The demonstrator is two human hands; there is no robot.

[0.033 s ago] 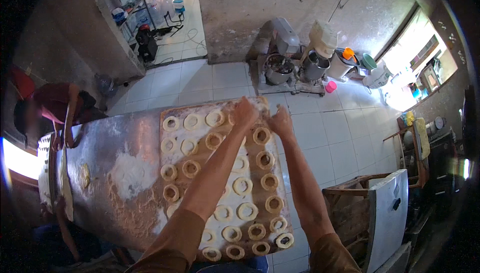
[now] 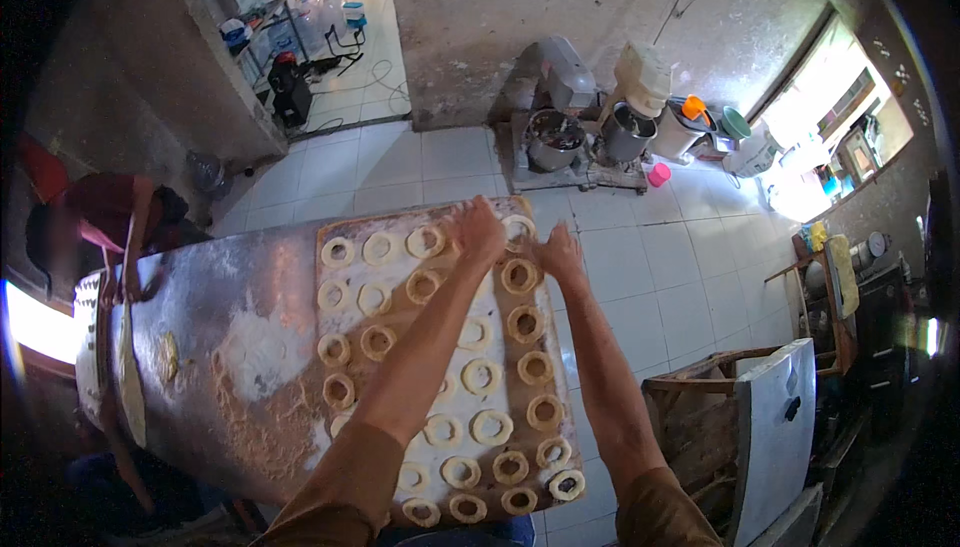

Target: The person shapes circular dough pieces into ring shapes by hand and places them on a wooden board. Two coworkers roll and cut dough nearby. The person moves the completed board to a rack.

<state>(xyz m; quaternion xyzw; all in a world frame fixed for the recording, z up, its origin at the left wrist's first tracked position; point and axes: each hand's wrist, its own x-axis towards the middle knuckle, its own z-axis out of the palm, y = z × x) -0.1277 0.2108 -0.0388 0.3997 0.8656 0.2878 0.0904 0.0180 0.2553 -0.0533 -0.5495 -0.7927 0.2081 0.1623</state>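
Observation:
A long floured board point(image 2: 395, 277) lies on a metal table point(image 2: 215, 287) and carries several rows of ring-shaped dough pieces point(image 2: 480, 377). Both my arms stretch over it to its far end. My left hand point(image 2: 480, 232) and my right hand point(image 2: 560, 252) flank one dough ring point(image 2: 518, 225) at the far right corner and touch or nearly touch it. The right hand's fingers look spread. Motion blur hides the left hand's grip.
Loose flour point(image 2: 260, 347) covers the table left of the board. Another person in a red top point(image 2: 100, 217) leans at the table's left end, near a long wooden stick point(image 2: 128, 377). Dough mixers point(image 2: 560, 137) stand on the tiled floor beyond. A wooden crate with a white panel point(image 2: 780, 427) stands at the right.

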